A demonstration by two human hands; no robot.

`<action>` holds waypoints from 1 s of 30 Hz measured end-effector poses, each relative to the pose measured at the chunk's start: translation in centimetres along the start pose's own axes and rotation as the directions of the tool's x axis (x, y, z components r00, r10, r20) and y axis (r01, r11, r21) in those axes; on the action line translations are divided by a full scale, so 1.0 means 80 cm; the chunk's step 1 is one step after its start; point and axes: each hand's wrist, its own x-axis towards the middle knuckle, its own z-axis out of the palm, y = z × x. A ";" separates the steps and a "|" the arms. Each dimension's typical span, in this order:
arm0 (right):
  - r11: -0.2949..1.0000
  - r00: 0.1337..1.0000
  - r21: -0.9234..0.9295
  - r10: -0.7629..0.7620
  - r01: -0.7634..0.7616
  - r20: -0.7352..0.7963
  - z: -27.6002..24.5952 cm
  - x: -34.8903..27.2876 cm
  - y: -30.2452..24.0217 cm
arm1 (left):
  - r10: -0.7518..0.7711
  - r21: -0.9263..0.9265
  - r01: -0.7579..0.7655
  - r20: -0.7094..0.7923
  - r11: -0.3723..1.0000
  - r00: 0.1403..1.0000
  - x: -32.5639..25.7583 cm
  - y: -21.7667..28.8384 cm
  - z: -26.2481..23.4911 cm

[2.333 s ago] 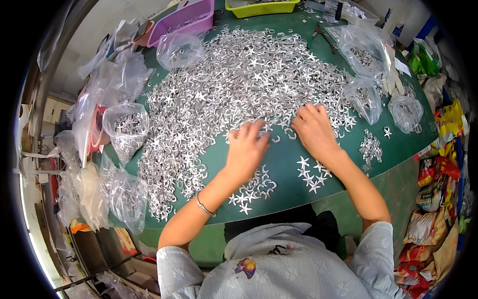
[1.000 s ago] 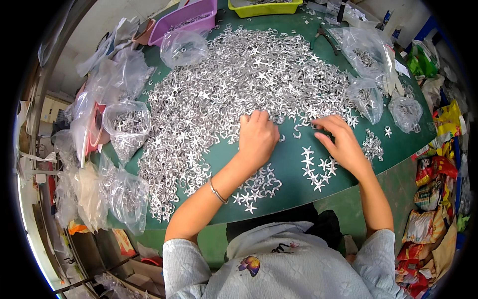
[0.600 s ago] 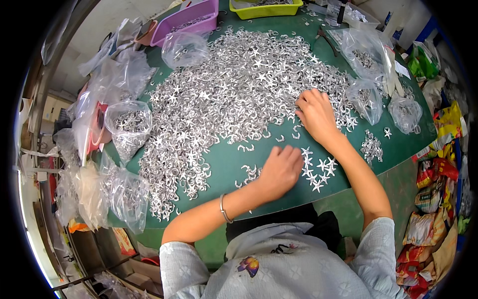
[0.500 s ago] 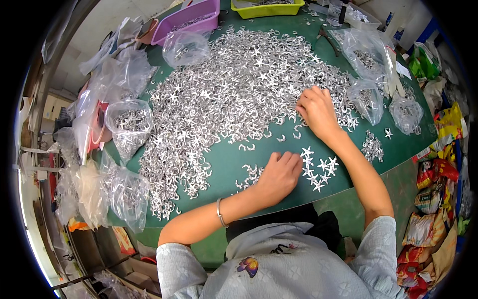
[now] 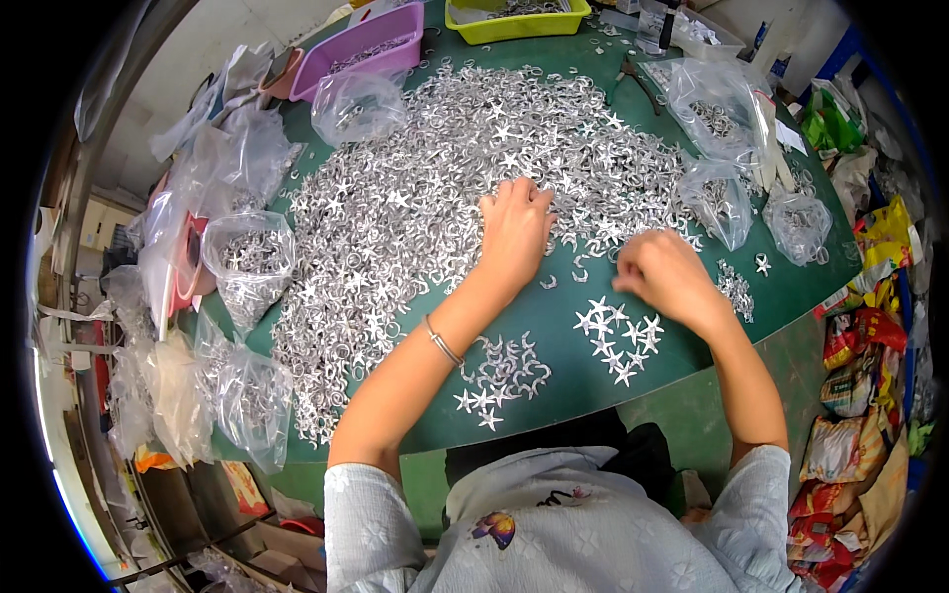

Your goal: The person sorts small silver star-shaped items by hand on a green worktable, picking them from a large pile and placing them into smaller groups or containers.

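A broad heap of small silver metal pieces, mostly curved crescents with some starfish shapes, covers much of the green table. My left hand reaches onto the heap's near edge, fingers bent down and slightly apart among the pieces. Over the table to its right is my right hand, fingers curled in toward the thumb; anything they pinch is hidden. Just below it lies a group of starfish pieces. Left of that sits a second cluster of crescent pieces, with several starfish at its near left.
Clear bags of pieces line the left side, and more bags stand at the right. A purple basin and a yellow-green tray are at the back, near pliers. A small pile lies beyond my right wrist.
My left hand has gone from the near table up to the heap, uncovering the near cluster. My right hand has come back from the heap toward the starfish group.
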 end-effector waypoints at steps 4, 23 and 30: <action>0.983 0.841 -0.127 -0.178 0.131 -0.511 0.036 0.068 0.017 | 0.025 -0.022 -0.025 -0.006 0.999 1.000 0.011 0.002 0.000; 0.939 0.803 -0.280 -0.322 0.202 -0.502 0.054 0.110 0.028 | 0.174 -0.199 -0.129 0.231 0.972 0.957 -0.101 0.072 -0.048; 0.921 0.795 -0.298 -0.372 0.251 -0.479 0.054 0.116 0.029 | 0.107 -0.400 0.037 0.331 0.916 0.938 -0.102 0.083 -0.045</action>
